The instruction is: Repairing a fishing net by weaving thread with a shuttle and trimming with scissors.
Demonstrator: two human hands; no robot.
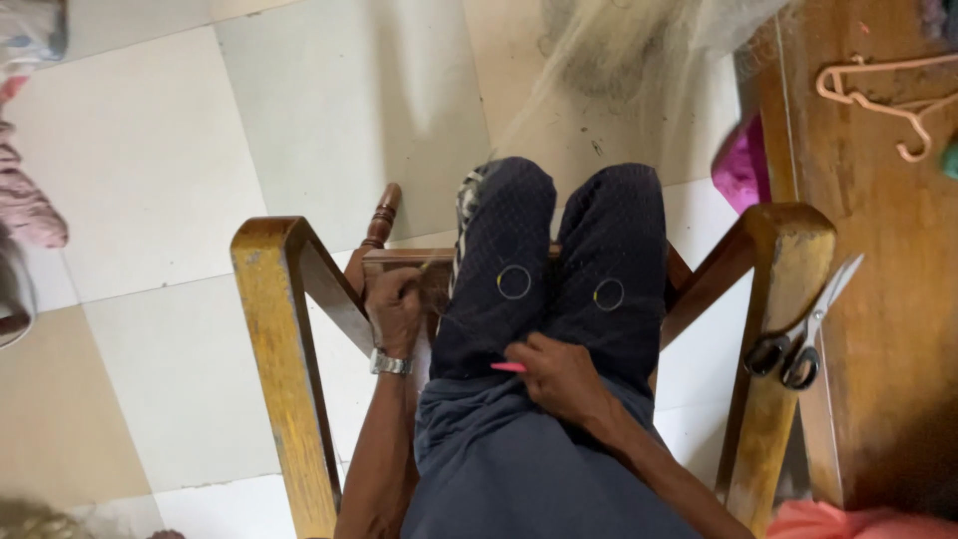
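I sit in a wooden armchair [281,329] and look down at my knees in dark trousers [559,260]. My left hand [394,304], with a metal wristwatch [389,363], is closed by the seat's front edge beside my left thigh; thin pale threads run past it. My right hand [559,374] rests on my lap, shut on a small pink tool [507,367] whose tip sticks out to the left. A fine pale net [639,50] spreads across the floor ahead of my knees.
Black-handled scissors [798,334] lie on the chair's right armrest [783,299]. A wooden surface [878,250] at the right carries a pink clothes hanger [888,95]. Pink cloth [740,165] shows beside it. Clothing [25,195] lies at the left on the pale tiled floor [150,180].
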